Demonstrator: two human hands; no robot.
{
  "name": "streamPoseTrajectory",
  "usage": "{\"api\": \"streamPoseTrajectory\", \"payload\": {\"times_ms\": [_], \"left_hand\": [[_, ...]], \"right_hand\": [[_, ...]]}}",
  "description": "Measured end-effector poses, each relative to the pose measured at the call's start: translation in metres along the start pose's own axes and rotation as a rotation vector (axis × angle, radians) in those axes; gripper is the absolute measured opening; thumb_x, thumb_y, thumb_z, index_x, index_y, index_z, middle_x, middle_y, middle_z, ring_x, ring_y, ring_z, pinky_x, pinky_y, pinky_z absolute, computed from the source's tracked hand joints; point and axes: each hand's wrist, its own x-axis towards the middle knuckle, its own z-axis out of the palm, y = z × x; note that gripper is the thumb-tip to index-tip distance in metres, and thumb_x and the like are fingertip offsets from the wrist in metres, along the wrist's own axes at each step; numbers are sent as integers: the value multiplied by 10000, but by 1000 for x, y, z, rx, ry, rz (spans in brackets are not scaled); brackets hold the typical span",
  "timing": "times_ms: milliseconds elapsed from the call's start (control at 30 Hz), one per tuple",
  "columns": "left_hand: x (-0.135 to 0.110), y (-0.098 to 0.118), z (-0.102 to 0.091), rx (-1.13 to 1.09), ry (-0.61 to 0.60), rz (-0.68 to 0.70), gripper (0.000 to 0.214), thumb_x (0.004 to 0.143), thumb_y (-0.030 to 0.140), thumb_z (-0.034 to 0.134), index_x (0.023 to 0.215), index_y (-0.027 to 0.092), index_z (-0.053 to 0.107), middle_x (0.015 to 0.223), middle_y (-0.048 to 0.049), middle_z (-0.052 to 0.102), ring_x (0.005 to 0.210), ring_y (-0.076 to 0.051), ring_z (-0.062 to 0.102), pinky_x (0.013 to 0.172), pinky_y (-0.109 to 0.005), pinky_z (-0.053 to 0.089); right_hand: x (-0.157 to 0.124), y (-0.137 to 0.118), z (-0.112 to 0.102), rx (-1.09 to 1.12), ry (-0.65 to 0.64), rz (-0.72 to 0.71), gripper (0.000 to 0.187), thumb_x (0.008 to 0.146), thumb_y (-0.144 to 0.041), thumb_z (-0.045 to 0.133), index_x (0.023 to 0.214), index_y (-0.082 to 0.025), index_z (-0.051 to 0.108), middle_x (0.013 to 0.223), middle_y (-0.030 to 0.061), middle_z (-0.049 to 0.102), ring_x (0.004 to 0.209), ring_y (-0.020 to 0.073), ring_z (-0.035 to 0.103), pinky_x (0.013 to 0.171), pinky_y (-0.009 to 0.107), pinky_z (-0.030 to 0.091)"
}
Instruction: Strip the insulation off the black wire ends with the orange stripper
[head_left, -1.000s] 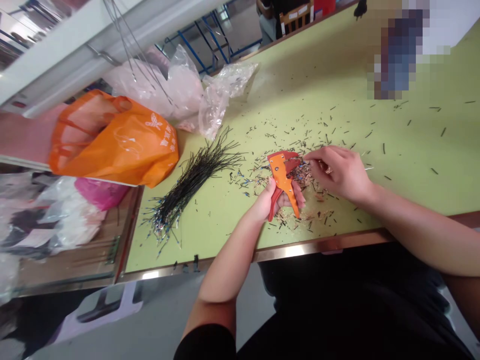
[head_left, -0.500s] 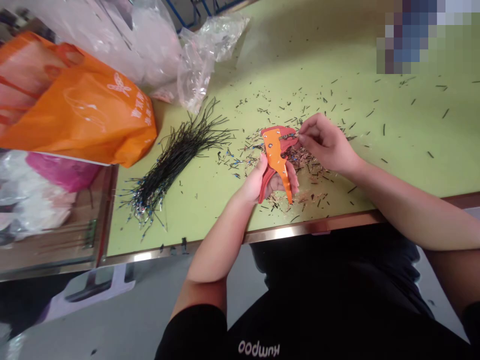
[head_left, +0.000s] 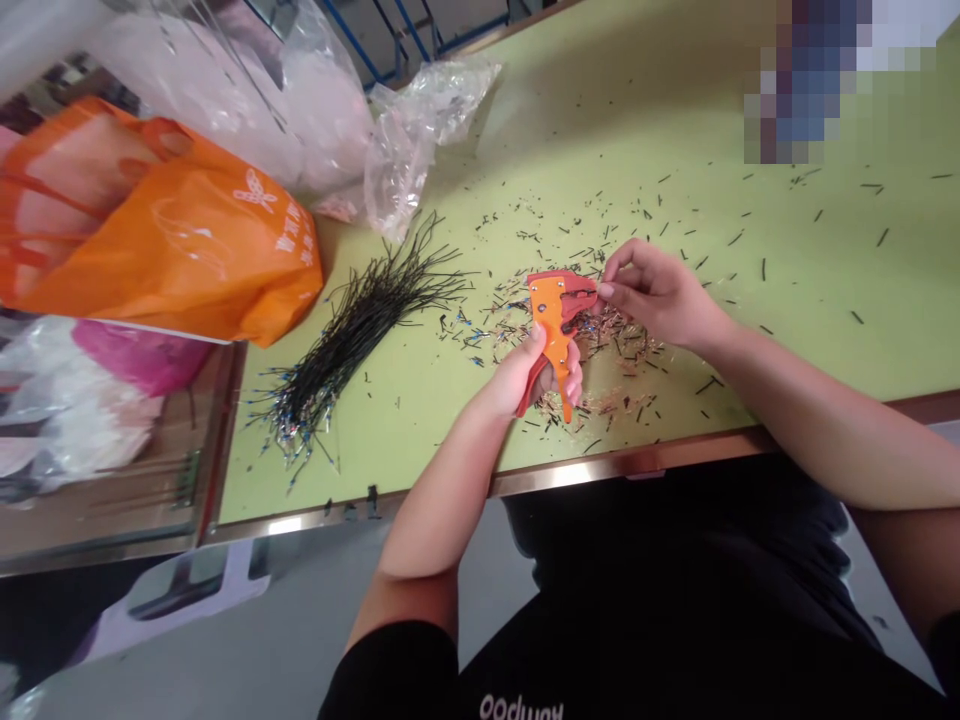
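Note:
My left hand grips the handles of an orange and red automatic wire stripper, holding it upright above the green table. The fingertips of my right hand pinch what looks like a thin black wire at the tool's jaws. Cut wire scraps and insulation bits lie scattered under both hands. To the left of my left hand lies a loose bundle of black wires with bare, blue-marked ends.
An orange plastic bag and clear plastic bags stand at the table's far left. A pink bag lies beyond its left edge. The table's metal-trimmed front edge runs beneath my forearms. A pixelated patch covers the top right.
The view has swung and the table sits lower and flatter in the picture. My right fingertips remain at the stripper's jaws, and my left hand keeps its grip on the tool.

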Motion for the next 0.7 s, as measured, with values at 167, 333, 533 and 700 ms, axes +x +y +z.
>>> {"api": "streamPoseTrajectory", "payload": {"times_ms": [167, 333, 533, 700], "left_hand": [[-1, -1, 5, 85, 78, 20, 735, 822, 914, 628, 743, 184, 607, 553, 5, 596, 495, -158, 636, 532, -290, 542], [1, -1, 9, 88, 102, 52, 702, 846, 879, 646, 715, 194, 562, 519, 32, 550, 432, -123, 574, 481, -264, 497], [4, -4, 9, 88, 149, 85, 702, 830, 872, 675, 674, 202, 536, 466, 59, 493, 367, -96, 503, 422, -237, 440], [6, -7, 13, 71, 178, 81, 696, 817, 859, 703, 656, 212, 506, 439, 76, 450, 338, -78, 449, 393, -221, 411]], "right_hand": [[-1, 0, -1, 0, 0, 4, 319, 958, -514, 766, 949, -281, 549, 793, 14, 682, 587, 146, 457, 504, 311, 330], [-1, 4, -6, -78, -66, -2, 220, 1018, -473, 676, 987, -258, 636, 809, 27, 705, 576, 145, 443, 510, 320, 334], [0, 4, -6, -342, -17, -111, 329, 1049, -361, 570, 753, -221, 607, 720, 19, 627, 647, 165, 509, 659, 339, 407], [-1, 2, -4, -432, 30, -172, 257, 1032, -336, 555, 804, -232, 615, 697, 15, 596, 621, 174, 487, 664, 347, 384]]}}
